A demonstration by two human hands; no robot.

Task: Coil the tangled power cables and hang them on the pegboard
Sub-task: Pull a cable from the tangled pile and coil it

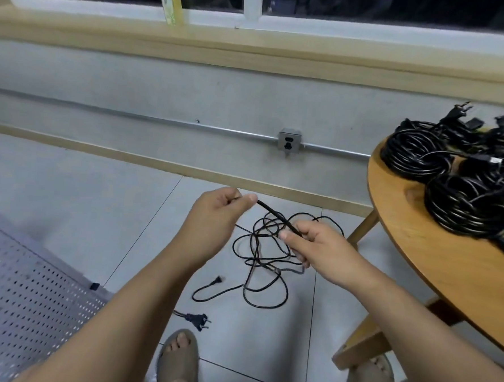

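Two sandalled feet (pixel 178 360) stand nearest, a loose plug (pixel 198 320) on the tiles below the left fingers and the perforated pegboard (pixel 32 295) well to their left. Under both sets of fingers sprawls the tangled cable (pixel 270 262), one stretch taut between the left hand (pixel 217 215), pinching it by thumb and fingertips, and the right hand (pixel 315 248), fingers curled round it. Beyond the right fingers, coiled cables (pixel 451 185) lie on a round wooden table (pixel 432 261).

Coiled cables (pixel 462 200) (blurry) past right edge
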